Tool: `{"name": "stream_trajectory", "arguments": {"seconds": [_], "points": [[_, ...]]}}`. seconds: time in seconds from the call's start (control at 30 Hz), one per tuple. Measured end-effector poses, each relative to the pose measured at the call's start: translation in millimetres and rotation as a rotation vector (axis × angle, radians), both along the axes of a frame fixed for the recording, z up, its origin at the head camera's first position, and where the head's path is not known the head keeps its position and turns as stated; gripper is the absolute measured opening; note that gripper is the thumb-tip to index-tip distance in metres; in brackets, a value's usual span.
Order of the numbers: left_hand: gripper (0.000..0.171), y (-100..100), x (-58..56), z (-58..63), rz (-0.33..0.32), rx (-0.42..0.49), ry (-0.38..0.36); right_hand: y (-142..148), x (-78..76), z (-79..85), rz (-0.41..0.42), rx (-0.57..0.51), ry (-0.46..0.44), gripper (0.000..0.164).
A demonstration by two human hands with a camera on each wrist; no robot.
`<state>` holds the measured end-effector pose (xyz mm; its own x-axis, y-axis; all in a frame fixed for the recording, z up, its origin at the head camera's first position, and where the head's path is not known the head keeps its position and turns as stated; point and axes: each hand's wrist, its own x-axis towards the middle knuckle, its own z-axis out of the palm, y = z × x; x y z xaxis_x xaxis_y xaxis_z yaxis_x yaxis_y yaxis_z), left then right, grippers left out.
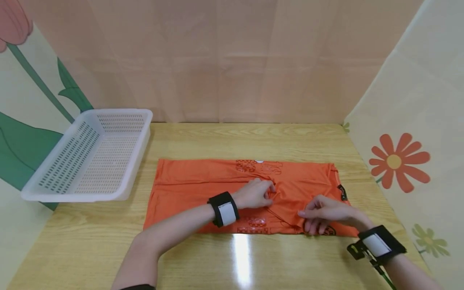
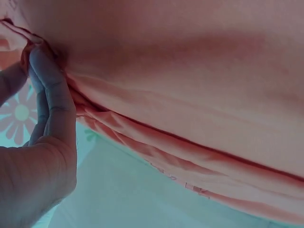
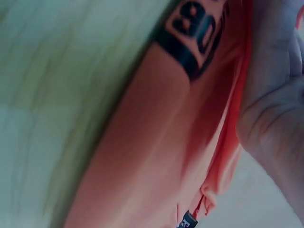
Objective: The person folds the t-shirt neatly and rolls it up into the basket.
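An orange T-shirt (image 1: 195,193) lies folded into a long strip on the table, with dark printed patterns and a black label at its right end. Near the strip's middle, my left hand (image 1: 255,193) pinches a bit of the cloth, and creases run out from its fingertips. In the left wrist view, the thumb and fingers of that hand (image 2: 52,104) hold gathered fabric. My right hand (image 1: 322,213) pinches the shirt by its front edge, right of the left hand. The right wrist view shows this hand (image 3: 275,104) beside raised cloth; its fingertips are out of frame.
A white perforated plastic basket (image 1: 134,169) stands at the table's left side. The wood-grain table (image 1: 203,262) reaches back to a pinkish curtain (image 1: 217,60). A flower-printed cloth (image 1: 435,121) hangs along the right side, and another at the left.
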<state>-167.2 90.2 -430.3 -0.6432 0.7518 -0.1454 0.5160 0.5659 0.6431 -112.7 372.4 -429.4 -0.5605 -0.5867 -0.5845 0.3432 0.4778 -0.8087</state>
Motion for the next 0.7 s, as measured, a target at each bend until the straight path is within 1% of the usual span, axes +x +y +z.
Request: {"name": "stream_trajectory", "arguments": {"seconds": [0.07,0.13,0.27,0.33,0.43,0.5,0.57,0.6,0.63,0.67,0.7], "points": [[0.032,-0.7,-0.6,1.5,0.011,0.013,-0.020,1.3,-0.7,0.2,-0.001,-0.039,0.008,0.044],[0.030,-2.0,-0.7,3.7,0.024,0.043,-0.066,4.5,-1.6,2.0,0.009,-0.099,0.025,0.046],[0.027,-5.3,-1.7,7.1,0.039,0.124,-0.194,13.8,-3.5,9.4,0.023,-0.212,0.030,0.046],[0.028,-7.2,-2.3,7.2,0.031,0.150,-0.267,17.6,-5.2,12.6,0.057,-0.285,0.034,0.042],[0.030,-8.8,-1.8,5.4,0.006,0.141,-0.341,20.7,-5.9,15.5,0.075,-0.272,-0.049,0.041],[0.032,-9.7,-0.4,4.4,-0.015,0.105,-0.341,21.2,-4.6,13.7,0.103,-0.265,-0.105,0.040],[0.032,-11.4,1.0,4.7,-0.024,0.066,-0.300,22.3,-3.2,10.8,0.118,-0.217,-0.152,0.043],[0.032,-12.9,0.8,5.3,-0.027,0.048,-0.266,23.5,-3.8,8.6,0.132,-0.212,-0.145,0.044],[0.032,-15.5,0.3,6.7,-0.024,0.028,-0.221,24.9,-5.1,7.9,0.126,-0.193,-0.129,0.045],[0.032,-18.9,-1.2,7.4,-0.016,0.022,-0.178,27.2,-7.5,8.0,0.111,-0.166,-0.097,0.047],[0.032,-22.9,-3.7,8.0,-0.002,0.018,-0.129,30.6,-10.8,8.9,0.075,-0.119,-0.049,0.048]]}}
